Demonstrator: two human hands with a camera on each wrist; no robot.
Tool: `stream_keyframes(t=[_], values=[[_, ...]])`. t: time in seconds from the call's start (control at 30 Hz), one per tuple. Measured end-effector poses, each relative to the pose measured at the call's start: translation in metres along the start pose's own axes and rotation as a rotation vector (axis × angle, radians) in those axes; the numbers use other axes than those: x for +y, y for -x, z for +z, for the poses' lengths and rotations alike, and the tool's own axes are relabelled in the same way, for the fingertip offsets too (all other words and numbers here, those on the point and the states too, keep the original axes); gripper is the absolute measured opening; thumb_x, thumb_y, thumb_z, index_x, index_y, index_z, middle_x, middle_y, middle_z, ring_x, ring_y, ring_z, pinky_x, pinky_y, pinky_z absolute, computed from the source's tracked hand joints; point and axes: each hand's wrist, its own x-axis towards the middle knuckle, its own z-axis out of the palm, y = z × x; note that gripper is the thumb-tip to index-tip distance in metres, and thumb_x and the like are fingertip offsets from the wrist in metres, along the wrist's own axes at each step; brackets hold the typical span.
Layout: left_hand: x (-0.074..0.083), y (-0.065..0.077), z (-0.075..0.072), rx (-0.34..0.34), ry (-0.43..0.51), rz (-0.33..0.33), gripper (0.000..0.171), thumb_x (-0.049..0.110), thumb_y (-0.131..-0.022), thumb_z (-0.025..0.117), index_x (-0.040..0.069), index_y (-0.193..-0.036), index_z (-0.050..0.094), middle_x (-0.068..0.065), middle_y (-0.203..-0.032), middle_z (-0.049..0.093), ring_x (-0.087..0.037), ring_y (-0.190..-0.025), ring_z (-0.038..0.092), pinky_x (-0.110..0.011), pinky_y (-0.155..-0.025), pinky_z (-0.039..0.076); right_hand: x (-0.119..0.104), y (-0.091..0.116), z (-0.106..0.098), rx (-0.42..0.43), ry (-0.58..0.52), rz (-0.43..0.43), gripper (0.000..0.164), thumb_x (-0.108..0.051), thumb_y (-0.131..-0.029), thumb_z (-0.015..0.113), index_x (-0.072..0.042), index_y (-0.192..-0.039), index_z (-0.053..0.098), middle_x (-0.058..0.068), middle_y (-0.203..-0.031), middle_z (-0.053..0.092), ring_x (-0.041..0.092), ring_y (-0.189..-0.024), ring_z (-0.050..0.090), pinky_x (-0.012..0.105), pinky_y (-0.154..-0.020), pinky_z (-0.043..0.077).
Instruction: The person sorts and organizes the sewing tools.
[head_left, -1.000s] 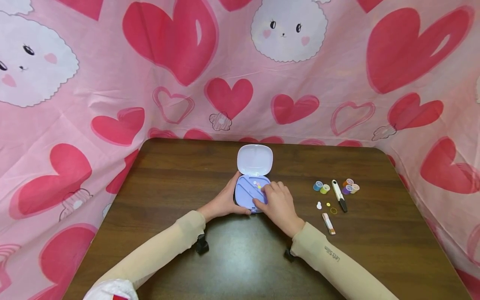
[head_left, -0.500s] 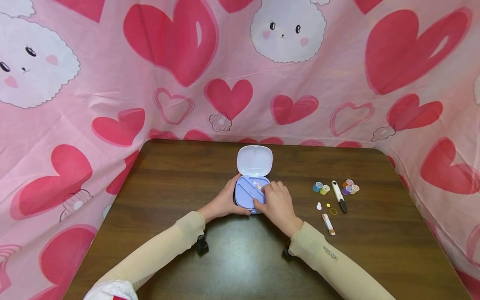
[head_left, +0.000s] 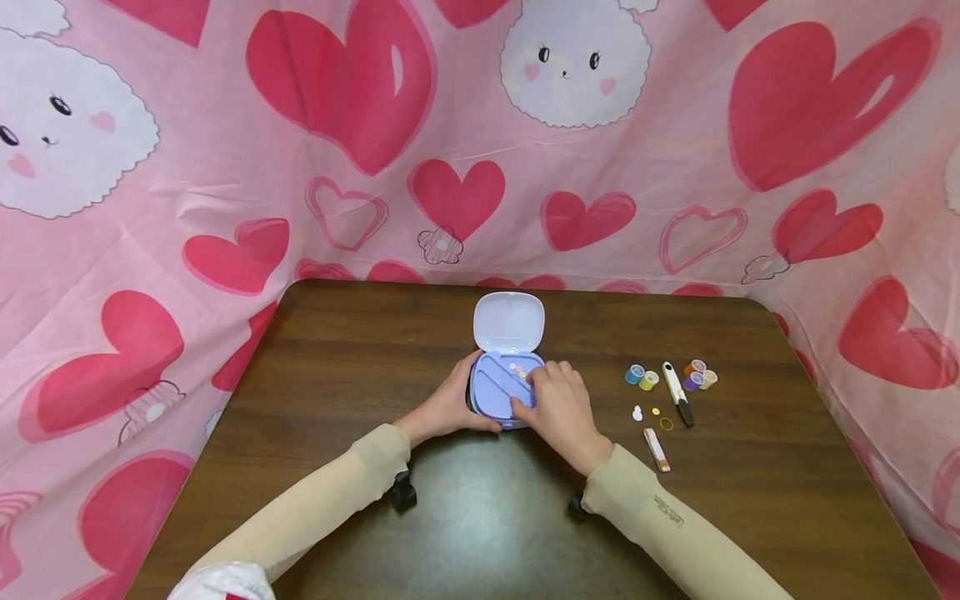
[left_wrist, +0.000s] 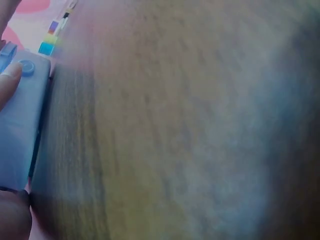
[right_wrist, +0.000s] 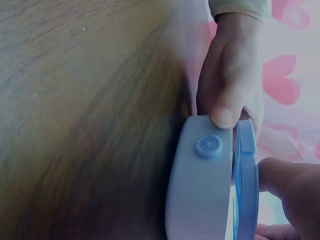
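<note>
A small sewing box stands with its pale lid (head_left: 509, 322) swung back. My left hand (head_left: 447, 404) grips the box base (right_wrist: 200, 185) from the left side, its thumb (right_wrist: 223, 116) on the front wall near a round catch (right_wrist: 209, 146). The lilac inner tray (head_left: 497, 385) carries several small buttons (head_left: 517, 369) at its far right. My right hand (head_left: 562, 417) pinches this tray at its right edge. In the right wrist view the tray stands off the base, a narrow gap between them. The inside of the base is hidden.
Right of the box lie several thread spools (head_left: 635, 374), a white tool with a black tip (head_left: 678, 394) and a folded white strip (head_left: 656, 450). A small white piece (head_left: 637, 412), a yellow button (head_left: 656, 411) and a yellow ring (head_left: 666, 423) lie between. A heart-patterned cloth (head_left: 457, 196) hangs behind the table.
The tray has shifted slightly to the right relative to the base, together with my right hand. My left hand stays on the base.
</note>
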Motion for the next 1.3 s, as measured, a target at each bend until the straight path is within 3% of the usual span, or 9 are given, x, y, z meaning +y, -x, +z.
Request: stream_keyframes(t=[0.3, 0.5, 0.93, 1.3], values=[[-0.004, 0.0, 0.001, 0.02, -0.027, 0.018, 0.128, 0.027, -0.068, 0.1, 0.006, -0.164, 0.018, -0.022, -0.16, 0.033, -0.035, -0.145, 0.037, -0.052, -0.119, 0.033, 0.015, 0.004, -0.011, 0.043, 0.003, 0.03, 0.042, -0.035, -0.081, 0.087, 0.001, -0.097, 0.073, 0.01, -0.082, 0.059, 0.029, -0.082, 0.05, 0.042, -0.074, 0.044], [-0.005, -0.001, 0.002, 0.037, -0.027, 0.026, 0.127, 0.028, -0.067, 0.101, 0.005, -0.163, 0.021, -0.022, -0.159, 0.034, -0.035, -0.145, 0.038, -0.052, -0.119, 0.034, 0.026, 0.004, -0.02, 0.022, -0.025, 0.082, 0.042, -0.034, -0.081, 0.087, 0.001, -0.1, 0.074, 0.011, -0.086, 0.062, 0.029, -0.083, 0.05, 0.041, -0.076, 0.043], [-0.002, -0.001, 0.002, 0.017, -0.036, 0.006, 0.127, 0.029, -0.067, 0.1, 0.009, -0.163, 0.019, -0.018, -0.16, 0.032, -0.032, -0.144, 0.038, -0.051, -0.121, 0.032, 0.062, 0.007, -0.036, 0.059, -0.018, 0.131, 0.039, -0.028, -0.083, 0.085, 0.006, -0.097, 0.071, 0.018, -0.089, 0.065, 0.035, -0.086, 0.053, 0.047, -0.076, 0.044], [-0.002, -0.001, 0.002, 0.016, -0.026, -0.01, 0.126, 0.03, -0.068, 0.1, 0.01, -0.164, 0.019, -0.018, -0.161, 0.031, -0.032, -0.145, 0.037, -0.052, -0.12, 0.032, 0.085, -0.007, -0.044, 0.077, -0.002, 0.177, 0.04, -0.027, -0.086, 0.081, 0.009, -0.098, 0.071, 0.024, -0.091, 0.064, 0.04, -0.085, 0.053, 0.051, -0.076, 0.044]])
